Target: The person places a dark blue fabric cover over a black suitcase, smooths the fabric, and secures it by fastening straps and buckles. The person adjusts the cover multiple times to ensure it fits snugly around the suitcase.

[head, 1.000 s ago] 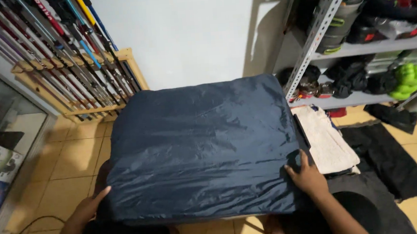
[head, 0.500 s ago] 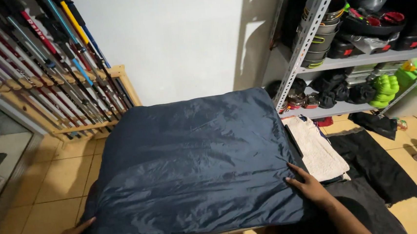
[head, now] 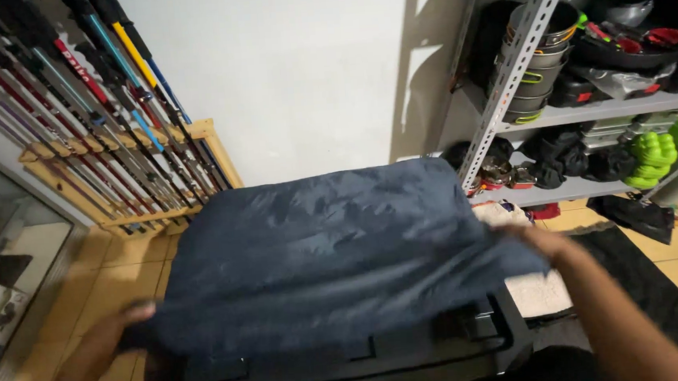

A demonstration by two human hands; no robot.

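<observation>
Meanwhile, a dark navy fabric sheet (head: 335,254) lay spread over a black case (head: 351,365), stretched between the person's two hands. The left hand (head: 118,333) gripped the sheet's near left corner, fingers closed on the cloth, though motion blur hid the exact hold. The right hand (head: 541,241) pinched the sheet's right edge, lifting it slightly off the case. The case's front rim showed below the cloth's near hem. A pale towel (head: 533,288) lay just beside the case on the tiled floor (head: 114,270), partly under the right forearm. A wooden rack of poles (head: 106,151) stood at left, metal shelving (head: 588,109) with cookware at right.
</observation>
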